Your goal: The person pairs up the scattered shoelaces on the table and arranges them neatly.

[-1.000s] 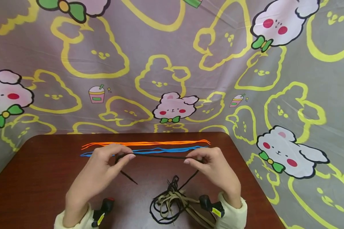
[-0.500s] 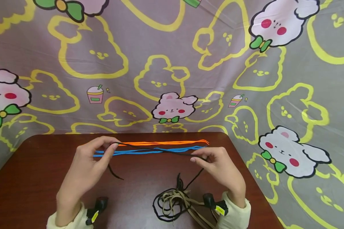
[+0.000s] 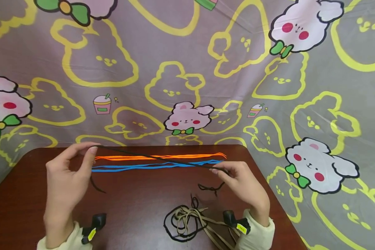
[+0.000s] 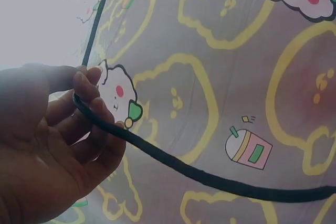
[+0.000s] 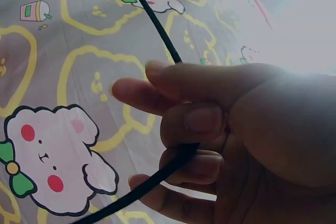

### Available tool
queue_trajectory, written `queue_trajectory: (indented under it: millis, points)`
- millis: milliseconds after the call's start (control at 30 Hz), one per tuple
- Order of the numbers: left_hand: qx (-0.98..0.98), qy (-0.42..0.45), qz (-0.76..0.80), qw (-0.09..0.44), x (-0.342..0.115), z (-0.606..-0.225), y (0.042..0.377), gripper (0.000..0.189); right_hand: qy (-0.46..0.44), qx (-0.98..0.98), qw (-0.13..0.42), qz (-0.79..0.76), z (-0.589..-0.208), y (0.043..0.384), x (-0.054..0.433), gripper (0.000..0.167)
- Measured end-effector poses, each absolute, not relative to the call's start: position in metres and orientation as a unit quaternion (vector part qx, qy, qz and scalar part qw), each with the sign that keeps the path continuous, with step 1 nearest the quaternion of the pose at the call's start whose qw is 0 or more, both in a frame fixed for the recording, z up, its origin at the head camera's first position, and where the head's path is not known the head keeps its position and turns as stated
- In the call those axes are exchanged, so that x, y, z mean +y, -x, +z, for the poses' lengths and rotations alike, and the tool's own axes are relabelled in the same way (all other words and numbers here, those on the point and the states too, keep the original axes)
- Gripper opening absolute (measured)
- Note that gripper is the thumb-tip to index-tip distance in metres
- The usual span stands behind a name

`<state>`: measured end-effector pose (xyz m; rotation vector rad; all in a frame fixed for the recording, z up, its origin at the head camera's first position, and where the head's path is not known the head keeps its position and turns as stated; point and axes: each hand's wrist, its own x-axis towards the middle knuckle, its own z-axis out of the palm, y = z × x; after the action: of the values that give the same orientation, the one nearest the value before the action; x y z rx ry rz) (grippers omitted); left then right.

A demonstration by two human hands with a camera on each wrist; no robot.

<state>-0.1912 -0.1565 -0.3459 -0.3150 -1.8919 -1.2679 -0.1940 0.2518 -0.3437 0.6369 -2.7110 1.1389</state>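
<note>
black cord [image 4: 205, 178] links hands [image 3: 65, 177] [image 3: 247, 184] (only head view shows both)

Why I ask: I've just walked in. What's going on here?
A person's left hand and right hand hold a black cord stretched nearly straight above the table, part of it hanging below each hand. Beyond lie orange cords and blue cords; nearer sits a tangle of tan and black cords.
</note>
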Motion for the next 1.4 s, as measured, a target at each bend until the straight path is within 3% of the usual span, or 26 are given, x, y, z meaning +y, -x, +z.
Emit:
queue_trajectory:
  millis: [200, 433, 1100, 1400]
  points:
    - [-0.752, 0.117, -0.504, 0.408, -0.159, -0.345, 0.19, 0.014, -0.215, -0.893, 0.075, 0.389, -0.343, 0.192, 0.258, 0.007]
    - [-0.74, 0.085, -0.514, 0.425, -0.161, -0.348, 0.193, 0.013, -0.184, -0.896, 0.075, 0.397, -0.342, 0.188, 0.268, 0.01]
    - [-0.778, 0.09, -0.461, 0.418, -0.172, -0.361, 0.208, 0.012, -0.116, -0.911, 0.196, 0.343, -0.353, 0.201, 0.29, 0.008]
    - [-0.796, 0.037, -0.439, 0.416, -0.175, -0.364, 0.209, 0.014, -0.067, -0.919, 0.211, 0.326, -0.358, 0.204, 0.298, 0.007]
